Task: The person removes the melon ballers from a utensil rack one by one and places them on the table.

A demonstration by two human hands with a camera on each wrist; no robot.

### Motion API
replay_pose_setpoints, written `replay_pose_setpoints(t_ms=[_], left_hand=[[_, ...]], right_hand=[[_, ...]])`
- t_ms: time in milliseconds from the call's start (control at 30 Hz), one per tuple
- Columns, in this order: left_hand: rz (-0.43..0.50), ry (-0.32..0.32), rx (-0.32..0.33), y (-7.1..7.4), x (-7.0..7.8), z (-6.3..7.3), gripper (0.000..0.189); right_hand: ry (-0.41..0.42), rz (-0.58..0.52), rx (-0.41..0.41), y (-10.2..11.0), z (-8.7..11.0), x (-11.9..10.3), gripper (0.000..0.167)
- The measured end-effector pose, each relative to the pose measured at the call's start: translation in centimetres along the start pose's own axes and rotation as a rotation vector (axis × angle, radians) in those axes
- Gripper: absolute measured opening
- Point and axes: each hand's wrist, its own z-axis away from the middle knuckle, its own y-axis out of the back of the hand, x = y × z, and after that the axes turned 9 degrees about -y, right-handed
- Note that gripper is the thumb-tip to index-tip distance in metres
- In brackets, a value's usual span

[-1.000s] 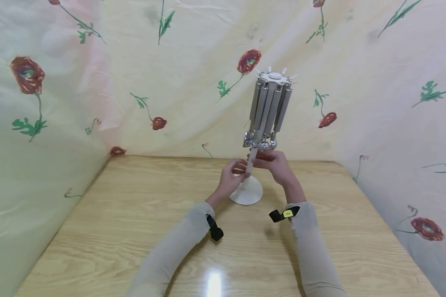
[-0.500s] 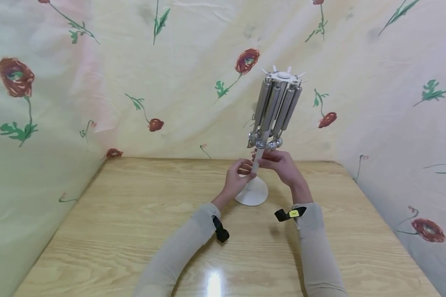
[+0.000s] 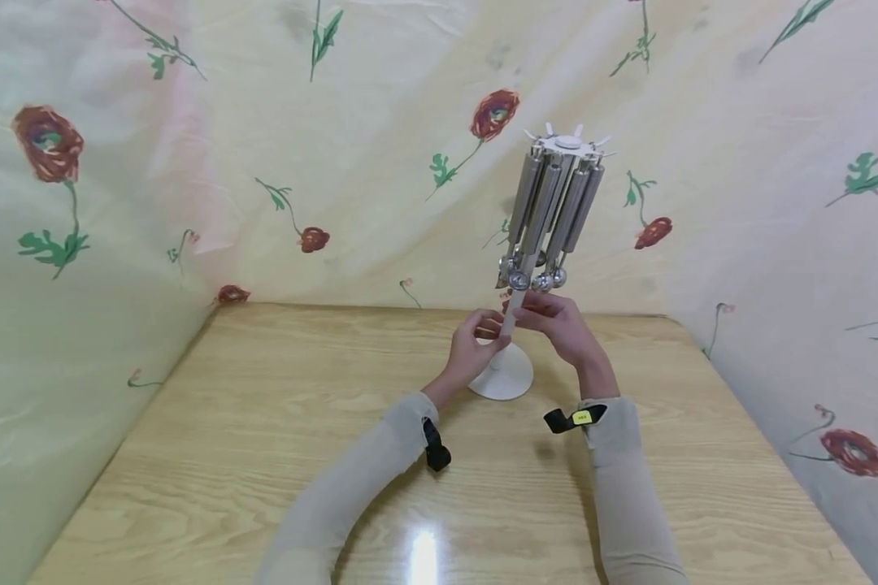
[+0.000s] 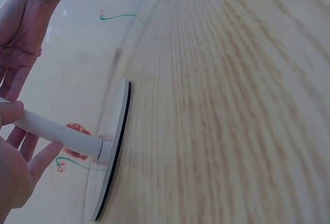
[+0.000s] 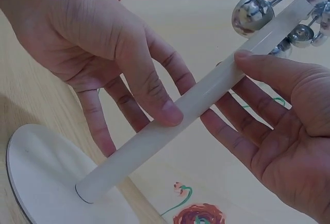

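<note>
A white stand with a slim pole (image 3: 513,314) and a round base (image 3: 503,380) rests on the table. From its spoked top hang several metal utensils (image 3: 549,207) with grey tubular handles and shiny rounded lower ends (image 5: 252,15); their exact kind is unclear. My left hand (image 3: 471,356) pinches the lower pole between thumb and fingers, just above the base. Higher up, close under the shiny ends, my right hand (image 3: 565,331) grips the same pole, its thumb (image 5: 258,65) in front and fingers behind. In the left wrist view the base (image 4: 114,154) appears edge-on.
The wooden table (image 3: 263,422) runs back to a hanging cloth (image 3: 366,162) printed with red flowers, which also closes in both sides. Black straps (image 3: 436,445) circle the wrists over long light sleeves.
The stand has shifted slightly to the right, mostly during the first half second. Both hands moved along with it, keeping their holds on the pole. The camera view also shifted a little.
</note>
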Motion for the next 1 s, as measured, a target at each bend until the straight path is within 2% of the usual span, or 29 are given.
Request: replay_pose_setpoints(t_ms=[200, 333, 433, 500, 600, 767, 900, 1000], left_hand=[[-0.020, 0.023, -0.038, 0.4, 0.1, -0.1, 0.030], [-0.019, 0.081, -0.064, 1.0, 0.6, -0.2, 0.035], [0.025, 0.135, -0.051, 1.8, 1.5, -0.8, 0.042], [0.064, 0.152, -0.019, 2.5, 2.6, -1.5, 0.046], [0.098, 0.127, 0.043, 3.7, 4.7, -2.8, 0.048], [0.085, 0.008, 0.122, 5.3, 9.0, -4.7, 0.041], [0.077, -0.078, 0.116, 5.7, 11.9, -5.6, 0.036], [0.070, -0.110, 0.084, 5.6, 13.8, -5.9, 0.032]], right_hand=[[0.015, 0.001, -0.011, 0.0, -0.2, 0.2, 0.037], [0.020, 0.004, -0.018, -0.2, -0.1, 0.2, 0.040], [0.021, -0.008, -0.026, -0.3, -0.2, 0.2, 0.040], [0.018, -0.017, -0.024, -0.4, -0.2, 0.1, 0.038], [0.007, -0.012, -0.018, -0.4, -0.2, -0.1, 0.037], [-0.009, 0.005, -0.010, -0.4, -0.1, -0.4, 0.039], [-0.009, -0.001, -0.014, -0.2, -0.1, -0.3, 0.040], [-0.019, -0.020, -0.019, 0.0, 0.1, 0.0, 0.034]])
